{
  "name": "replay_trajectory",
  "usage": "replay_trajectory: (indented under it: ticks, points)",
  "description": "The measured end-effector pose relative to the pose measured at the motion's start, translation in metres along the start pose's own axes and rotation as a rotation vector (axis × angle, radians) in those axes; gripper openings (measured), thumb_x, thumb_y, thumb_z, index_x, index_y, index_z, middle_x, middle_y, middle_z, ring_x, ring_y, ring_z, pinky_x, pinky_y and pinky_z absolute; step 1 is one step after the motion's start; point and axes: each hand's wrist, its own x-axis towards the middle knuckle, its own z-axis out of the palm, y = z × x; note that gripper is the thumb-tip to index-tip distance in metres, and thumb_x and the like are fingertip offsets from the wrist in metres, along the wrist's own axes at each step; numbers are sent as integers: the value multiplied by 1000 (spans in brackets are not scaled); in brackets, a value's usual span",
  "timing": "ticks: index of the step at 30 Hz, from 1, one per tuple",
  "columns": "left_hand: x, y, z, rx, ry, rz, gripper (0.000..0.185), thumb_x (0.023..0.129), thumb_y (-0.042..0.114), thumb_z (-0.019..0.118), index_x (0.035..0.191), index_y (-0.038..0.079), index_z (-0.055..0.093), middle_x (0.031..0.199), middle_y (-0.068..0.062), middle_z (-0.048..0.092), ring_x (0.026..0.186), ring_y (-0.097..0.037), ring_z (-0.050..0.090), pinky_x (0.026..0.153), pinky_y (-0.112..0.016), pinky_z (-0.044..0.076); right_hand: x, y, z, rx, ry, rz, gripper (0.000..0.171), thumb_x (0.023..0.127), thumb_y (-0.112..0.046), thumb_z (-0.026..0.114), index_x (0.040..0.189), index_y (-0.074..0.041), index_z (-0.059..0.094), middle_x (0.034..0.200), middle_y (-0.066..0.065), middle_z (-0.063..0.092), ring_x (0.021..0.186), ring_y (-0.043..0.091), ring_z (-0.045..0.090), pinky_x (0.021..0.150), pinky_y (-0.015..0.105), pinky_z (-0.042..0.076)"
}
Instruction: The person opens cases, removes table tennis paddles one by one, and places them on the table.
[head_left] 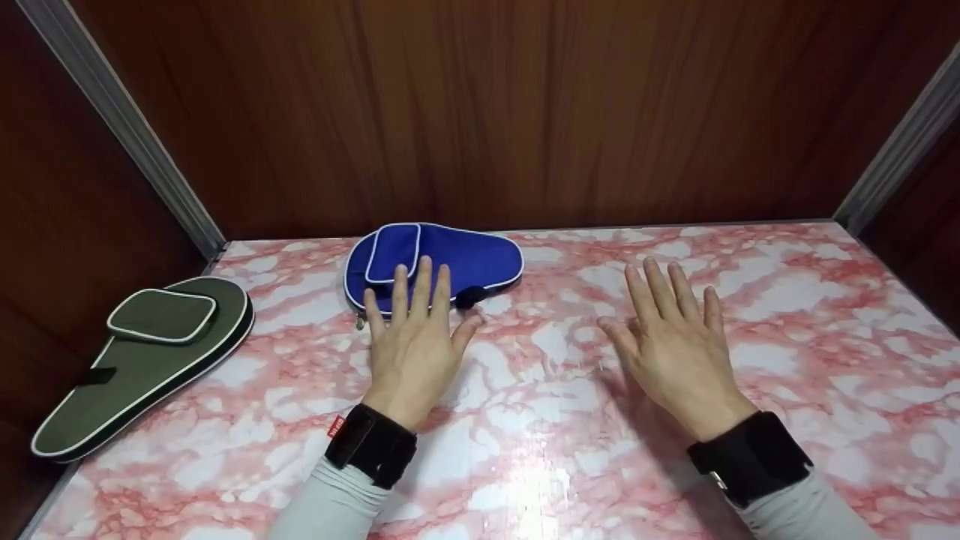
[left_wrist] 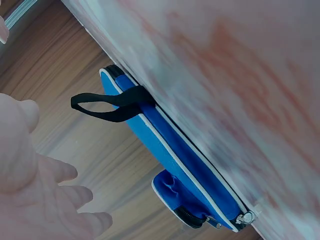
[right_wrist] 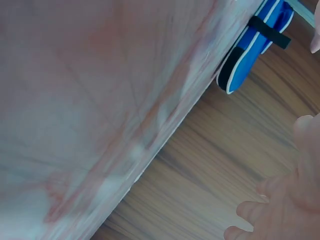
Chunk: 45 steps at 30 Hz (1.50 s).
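Observation:
A blue paddle-shaped zip case (head_left: 450,262) with white piping and a black loop lies flat at the back of the pink marbled table (head_left: 540,420). My left hand (head_left: 416,330) is spread flat, its straight fingertips over the case's near edge, holding nothing. My right hand (head_left: 671,337) hovers open and flat over bare tabletop to the right of the case, apart from it. The left wrist view shows the blue case (left_wrist: 175,155) side-on with its black loop (left_wrist: 107,102) and zip pull (left_wrist: 245,217). In the right wrist view the case (right_wrist: 257,40) sits far off.
A green case (head_left: 146,352) of the same shape lies at the table's left edge, partly overhanging. Dark wooden walls (head_left: 480,112) close the back and both sides, with metal corner strips (head_left: 127,127).

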Motion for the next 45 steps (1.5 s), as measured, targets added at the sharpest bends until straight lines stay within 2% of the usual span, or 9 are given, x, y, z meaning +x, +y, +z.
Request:
replay_trajectory:
  ticks: [3, 8, 14, 21, 27, 38, 42, 45]
  points:
    - [0, 0, -1, -8, -16, -2, 82, 113, 64, 42, 176, 14, 27, 183, -11, 16, 169, -41, 6, 127, -74, -2, 1, -1, 0, 3, -7, 2, 85, 115, -61, 42, 178, -11, 15, 182, 20, 14, 168, 46, 8, 126, 76, 2]
    - [2, 0, -6, -4, -38, -2, 81, 112, 60, 53, 175, 13, 32, 180, -15, 27, 166, -45, 19, 126, -76, 12, 2, -1, 1, 11, -13, -3, 85, 114, -62, 43, 178, -11, 16, 182, 21, 16, 167, 47, 9, 126, 76, 3]
    - [25, 7, -10, -20, -130, 23, 80, 111, 50, 61, 174, 10, 33, 178, -19, 32, 164, -46, 26, 127, -71, 21, 0, 3, 2, 22, -21, 11, 85, 115, -61, 44, 177, -9, 19, 181, 22, 16, 167, 48, 9, 126, 76, 3]
    - [43, 14, 1, -31, -221, 13, 75, 109, 35, 67, 171, 6, 37, 176, -22, 34, 163, -49, 26, 127, -69, 24, 1, 5, 2, 22, -18, 5, 86, 114, -62, 45, 177, -8, 20, 181, 22, 20, 167, 47, 12, 125, 77, 6]
    - [52, 15, 8, -7, -222, -22, 77, 109, 37, 67, 173, 8, 35, 178, -20, 29, 165, -49, 20, 128, -69, 19, 2, 5, 1, 25, -19, 2, 86, 114, -62, 43, 176, -7, 21, 181, 21, 20, 167, 47, 12, 126, 75, 6]
    - [56, 14, 21, 11, -190, -56, 83, 107, 47, 70, 172, 8, 36, 177, -24, 31, 163, -49, 25, 130, -63, 21, 1, 6, 3, 24, -21, 5, 85, 114, -61, 45, 176, -8, 21, 181, 22, 20, 167, 47, 12, 126, 75, 6]
    - [58, 15, 25, 27, -179, -65, 80, 108, 48, 67, 172, 8, 38, 176, -23, 33, 162, -50, 27, 129, -62, 24, 1, 6, 2, 24, -17, 3, 85, 114, -60, 46, 176, -7, 22, 181, 22, 20, 166, 47, 13, 127, 74, 6]
    - [60, 15, 29, 42, -164, -62, 73, 110, 41, 65, 170, 7, 41, 175, -24, 35, 161, -51, 29, 128, -62, 27, 1, 6, 2, 24, -17, 3, 85, 114, -60, 46, 176, -7, 23, 180, 23, 21, 167, 47, 13, 127, 74, 6]
